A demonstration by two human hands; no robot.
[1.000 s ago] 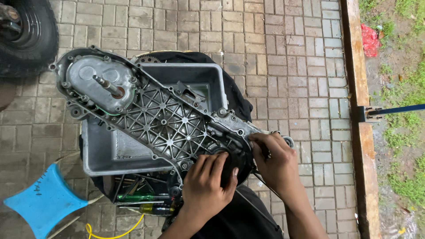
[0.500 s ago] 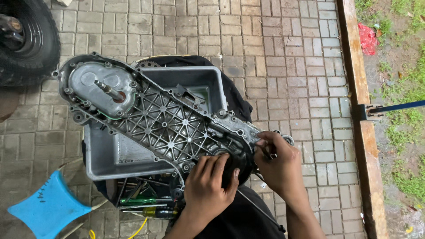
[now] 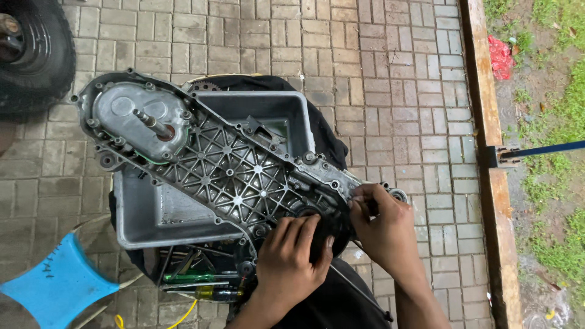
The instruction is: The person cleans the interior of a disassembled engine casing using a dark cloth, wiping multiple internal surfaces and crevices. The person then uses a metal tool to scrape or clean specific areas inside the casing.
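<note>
The long grey ribbed metal engine casing point(image 3: 225, 164) lies diagonally, shaft end upper left. At its lower-right end, the left hand point(image 3: 292, 259) presses flat, grip loose; the right hand point(image 3: 384, 228) pinches a small part I can't make out.

Grey brick paving point(image 3: 390, 73), wooden kerb point(image 3: 487, 201), grass point(image 3: 560, 183).
</note>
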